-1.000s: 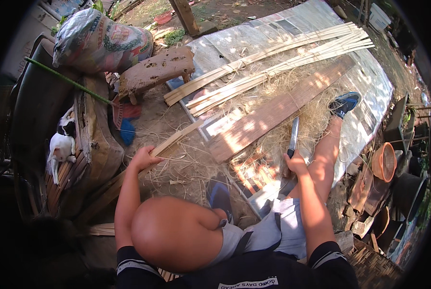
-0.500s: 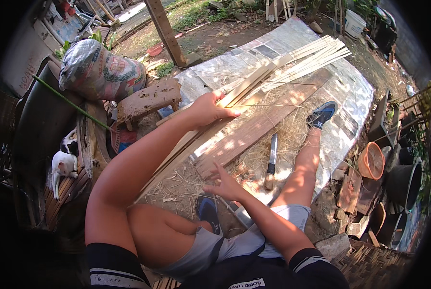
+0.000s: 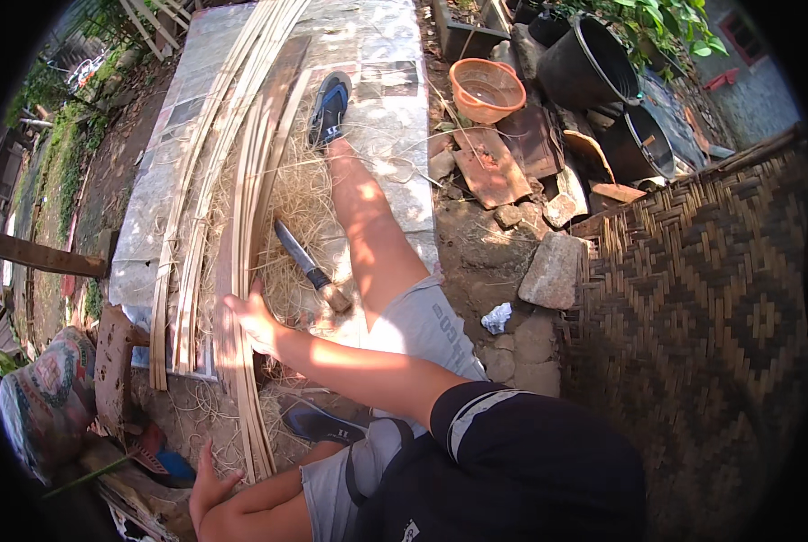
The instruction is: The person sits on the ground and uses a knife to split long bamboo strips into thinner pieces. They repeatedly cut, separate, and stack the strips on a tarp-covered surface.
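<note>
Long pale bamboo strips (image 3: 254, 172) lie lengthwise over a brown plank (image 3: 228, 348). My right hand (image 3: 257, 323) is at the near part of these strips, its thumb and fingers apart; whether it presses on them I cannot tell. Below and left, my left hand (image 3: 209, 486) is raised beside the strips' near ends, with fingers spread and nothing in it. More strips (image 3: 185, 244) form separate bundles to the left. Between the plank and my outstretched leg, a large knife (image 3: 300, 256) with a dark-wrapped handle rests on thin bamboo shavings (image 3: 286, 194).
A pale printed sheet (image 3: 390, 117) lies under the work. On the right are an orange basket (image 3: 487, 95), black buckets (image 3: 589, 68), stones (image 3: 553, 269) and a woven bamboo panel (image 3: 693, 316). A wooden stool (image 3: 115, 366) and a stuffed sack (image 3: 51, 393) stand at left.
My view has swung right. My left hand has come off the strips and drawn back toward me; the strips now lie down. My right hand has moved onto or beside them.
</note>
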Motion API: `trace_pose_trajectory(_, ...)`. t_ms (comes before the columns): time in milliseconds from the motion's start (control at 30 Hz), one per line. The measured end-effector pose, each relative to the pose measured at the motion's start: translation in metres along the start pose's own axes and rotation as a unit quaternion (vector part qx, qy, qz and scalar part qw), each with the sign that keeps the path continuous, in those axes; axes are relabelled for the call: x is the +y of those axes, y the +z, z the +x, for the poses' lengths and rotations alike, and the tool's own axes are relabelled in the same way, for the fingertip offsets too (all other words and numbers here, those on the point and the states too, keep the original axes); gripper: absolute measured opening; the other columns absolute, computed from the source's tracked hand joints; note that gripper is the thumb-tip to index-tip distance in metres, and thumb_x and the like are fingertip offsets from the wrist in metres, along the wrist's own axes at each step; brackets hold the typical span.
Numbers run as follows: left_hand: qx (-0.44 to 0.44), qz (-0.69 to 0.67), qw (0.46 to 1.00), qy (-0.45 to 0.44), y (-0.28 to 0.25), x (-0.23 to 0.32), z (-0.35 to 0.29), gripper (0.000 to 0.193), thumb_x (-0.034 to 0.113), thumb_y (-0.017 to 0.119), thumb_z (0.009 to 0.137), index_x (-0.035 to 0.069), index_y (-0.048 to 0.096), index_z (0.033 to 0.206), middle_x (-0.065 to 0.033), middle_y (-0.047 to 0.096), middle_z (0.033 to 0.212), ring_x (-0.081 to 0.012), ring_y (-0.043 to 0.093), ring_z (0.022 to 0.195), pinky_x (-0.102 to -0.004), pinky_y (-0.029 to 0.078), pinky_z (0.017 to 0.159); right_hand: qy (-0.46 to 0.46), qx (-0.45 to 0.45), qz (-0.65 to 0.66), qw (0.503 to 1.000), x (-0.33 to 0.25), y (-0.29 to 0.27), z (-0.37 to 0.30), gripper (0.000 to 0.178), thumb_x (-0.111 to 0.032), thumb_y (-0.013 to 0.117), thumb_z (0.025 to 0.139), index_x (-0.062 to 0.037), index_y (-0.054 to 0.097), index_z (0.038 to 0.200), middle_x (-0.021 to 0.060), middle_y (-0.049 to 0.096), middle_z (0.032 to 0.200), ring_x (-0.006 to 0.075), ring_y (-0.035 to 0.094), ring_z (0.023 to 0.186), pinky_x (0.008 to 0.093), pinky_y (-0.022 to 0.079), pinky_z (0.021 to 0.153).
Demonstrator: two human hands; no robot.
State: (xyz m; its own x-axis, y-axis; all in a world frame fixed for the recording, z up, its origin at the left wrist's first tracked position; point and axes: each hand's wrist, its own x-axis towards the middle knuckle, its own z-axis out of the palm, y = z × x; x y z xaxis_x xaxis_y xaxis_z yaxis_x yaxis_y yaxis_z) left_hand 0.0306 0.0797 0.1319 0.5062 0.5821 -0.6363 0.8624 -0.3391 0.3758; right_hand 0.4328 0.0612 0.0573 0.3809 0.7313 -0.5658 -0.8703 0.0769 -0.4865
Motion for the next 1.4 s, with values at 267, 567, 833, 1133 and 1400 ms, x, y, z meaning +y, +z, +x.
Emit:
trace_pose_trajectory(267,0.266,0.007,0.962,-0.061,0.141,-0.009,0.041,0.082,0.020,0.083,0.074,0.010,0.045,0.146,-0.0260,0.061,0.128,-0.0461,0.060,0.118,-0.0494,0.049,0.098,0.036,-0.274,0.174,0.945,-0.058,0.013,0.017,0.059,-0.028,0.070,0.095,-0.0016,0.049,0.143,0.0201,0.056,0.141,0.0297,0.067,0.113,0.0502,0.060,0.091)
trace_pose_trajectory(567,0.215,-0.069,0.973,-0.041,0.068,0.012,0.026,0.045,0.021,0.082,0.072,0.005,0.065,0.110,-0.0231,0.070,0.097,-0.0439,0.069,0.094,-0.0475,0.055,0.079,0.012,-0.352,0.111,0.929,-0.066,-0.016,0.039,0.113,-0.085,0.055,0.084,-0.0049,0.030,0.159,0.0176,0.044,0.155,0.0325,0.039,0.145,0.0506,0.028,0.122)
trace_pose_trajectory(833,0.242,-0.091,0.966,0.022,0.025,0.081,0.032,0.078,0.032,0.088,0.071,0.009,0.056,0.138,-0.0218,0.065,0.119,-0.0398,0.067,0.108,-0.0468,0.053,0.092,0.119,-0.029,0.137,0.983,0.038,-0.027,0.035,0.091,-0.080,0.039,0.094,-0.0096,0.041,0.151,0.0181,0.038,0.157,0.0361,0.036,0.144,0.0553,0.027,0.120)
trace_pose_trajectory(1133,0.394,0.059,0.917,0.000,0.096,0.094,0.006,0.110,0.051,0.091,0.071,0.013,0.035,0.158,-0.0232,0.047,0.149,-0.0407,0.055,0.129,-0.0502,0.044,0.107,0.213,-0.399,0.278,0.848,0.042,-0.017,0.039,0.091,-0.080,0.043,0.092,-0.0067,0.048,0.147,0.0225,0.067,0.121,0.0375,0.065,0.113,0.0590,0.049,0.101)
trace_pose_trajectory(1400,0.082,-0.325,0.942,-0.024,0.071,0.049,0.021,0.116,0.049,0.094,0.067,0.016,0.032,0.160,-0.0230,0.048,0.150,-0.0426,0.052,0.132,-0.0529,0.044,0.106,0.228,-0.267,0.270,0.896,0.035,-0.010,0.016,0.055,-0.054,0.044,0.104,-0.0130,0.057,0.138,0.0192,0.066,0.123,0.0358,0.065,0.113,0.0578,0.053,0.100)
